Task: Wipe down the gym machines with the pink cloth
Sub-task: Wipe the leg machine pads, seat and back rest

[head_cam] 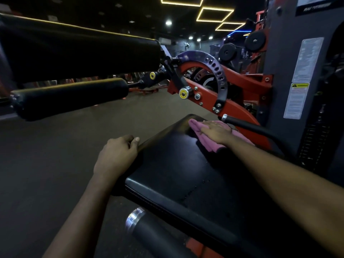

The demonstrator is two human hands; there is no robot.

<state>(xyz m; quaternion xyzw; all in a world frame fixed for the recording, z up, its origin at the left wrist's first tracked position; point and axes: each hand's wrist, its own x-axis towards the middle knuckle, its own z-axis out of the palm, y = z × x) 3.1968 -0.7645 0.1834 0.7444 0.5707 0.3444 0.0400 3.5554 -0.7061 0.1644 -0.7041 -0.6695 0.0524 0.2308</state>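
Two grips, one seat (173, 164): left (117, 155) curls round its edge, right (214, 132), seemingly flat, presses one pink cloth (194, 124).

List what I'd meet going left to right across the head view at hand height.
left hand gripping the pad's edge → black seat pad → pink cloth, with the right hand flat on it → grey upright carrying the warning labels.
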